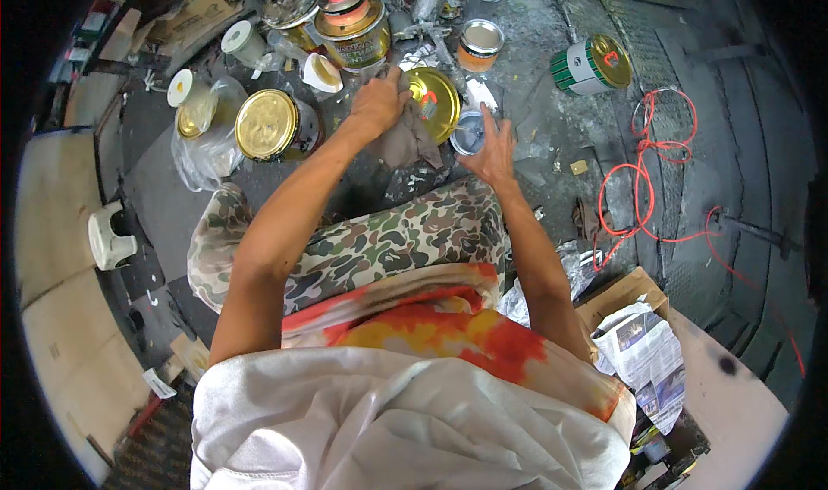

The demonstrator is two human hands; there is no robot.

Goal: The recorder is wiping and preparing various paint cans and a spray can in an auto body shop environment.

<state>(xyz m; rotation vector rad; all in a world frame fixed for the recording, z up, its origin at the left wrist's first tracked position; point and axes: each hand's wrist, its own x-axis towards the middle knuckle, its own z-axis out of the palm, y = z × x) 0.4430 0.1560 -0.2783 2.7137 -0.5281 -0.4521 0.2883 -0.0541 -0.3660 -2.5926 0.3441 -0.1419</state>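
Observation:
My left hand (379,103) is closed on a grey-brown rag (405,141), which hangs down beside a paint tin with a gold lid (442,102). Just right of that tin is a small round cup (467,136) with a bluish-grey inside. My right hand (493,152) has its thumb and fingers around the cup's near and right sides; part of the cup is hidden behind them. A white scrap of paper (480,93) lies beyond the right fingertips.
Several tins stand around: a gold-lidded tin (266,125) at left, stacked tins (352,37) behind, an orange tin (479,48), and a green tin (593,65) on its side. A red hose (642,166) coils at right. Newspaper (642,361) covers a box; a white stool (112,238) stands left.

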